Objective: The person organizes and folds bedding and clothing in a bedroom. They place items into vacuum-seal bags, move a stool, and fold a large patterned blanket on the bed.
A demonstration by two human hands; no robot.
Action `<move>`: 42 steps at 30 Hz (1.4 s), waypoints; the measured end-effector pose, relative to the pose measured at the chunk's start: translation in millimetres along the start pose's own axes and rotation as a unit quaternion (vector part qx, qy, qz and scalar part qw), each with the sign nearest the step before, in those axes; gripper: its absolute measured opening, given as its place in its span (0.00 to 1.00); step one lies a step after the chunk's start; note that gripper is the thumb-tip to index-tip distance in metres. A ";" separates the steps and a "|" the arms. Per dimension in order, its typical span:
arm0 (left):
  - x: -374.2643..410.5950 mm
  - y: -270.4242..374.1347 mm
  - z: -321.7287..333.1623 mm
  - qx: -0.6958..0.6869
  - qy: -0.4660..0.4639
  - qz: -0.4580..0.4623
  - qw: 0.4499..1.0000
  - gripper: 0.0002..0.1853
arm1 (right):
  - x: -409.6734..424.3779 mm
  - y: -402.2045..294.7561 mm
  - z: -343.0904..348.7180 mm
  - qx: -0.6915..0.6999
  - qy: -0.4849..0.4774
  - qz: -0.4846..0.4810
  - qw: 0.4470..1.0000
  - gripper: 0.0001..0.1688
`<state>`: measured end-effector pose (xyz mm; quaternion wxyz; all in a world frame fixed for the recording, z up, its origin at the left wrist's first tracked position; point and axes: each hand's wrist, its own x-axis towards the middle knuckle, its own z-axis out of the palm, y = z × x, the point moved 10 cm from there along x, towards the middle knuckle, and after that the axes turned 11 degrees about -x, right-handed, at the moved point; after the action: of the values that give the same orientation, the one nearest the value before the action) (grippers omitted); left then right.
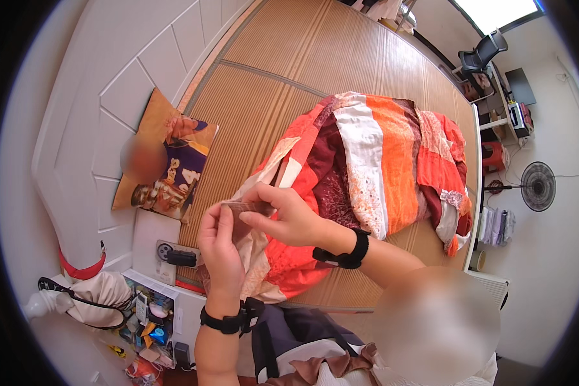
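A patchwork-patterned quilt [398, 164] in red, orange, white and maroon lies bunched on the woven sleeping mat [265, 111] of the bed. My left hand [220, 243] pinches a brownish fabric edge [239, 207] between thumb and fingers, at the quilt's near left end. On the same edge, just to the right, my right hand [287, 217] grips with thumb and index finger. The cloth between them is raised off the mat and hangs down toward the bed. Exactly how the fabric is folded under my fingers cannot be seen.
A pillow [173, 169] with a printed figure leans near the white headboard [130, 91]. A phone [166, 251] and a black object [182, 258] lie by the bed corner. Beside it stands a cluttered bedside drawer [149, 323]. A fan [538, 186] stands beyond the bed's foot.
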<state>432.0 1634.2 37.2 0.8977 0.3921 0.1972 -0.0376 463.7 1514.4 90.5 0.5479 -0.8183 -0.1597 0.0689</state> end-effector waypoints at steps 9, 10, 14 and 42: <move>-1.4 112.3 -4.4 0.153 0.142 0.378 0.902 0.12 | 19.9 38.0 -54.6 -0.151 -0.020 -0.026 0.988 0.07; -4.2 112.8 -5.9 0.143 0.155 0.387 0.898 0.13 | 23.1 33.7 -57.3 -0.201 -0.008 -0.040 0.979 0.07; -13.4 105.1 -8.6 0.210 0.153 0.418 0.871 0.12 | 37.1 29.9 -68.1 -0.330 0.093 -0.087 0.935 0.07; -38.6 172.7 31.8 0.319 0.181 0.642 0.673 0.09 | 52.8 15.2 -158.6 -0.331 0.099 -0.070 0.936 0.07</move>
<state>445.3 1727.0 190.6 0.4678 0.6840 0.0316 0.5588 561.7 1388.2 141.6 0.2629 -0.9426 -0.1756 -0.1077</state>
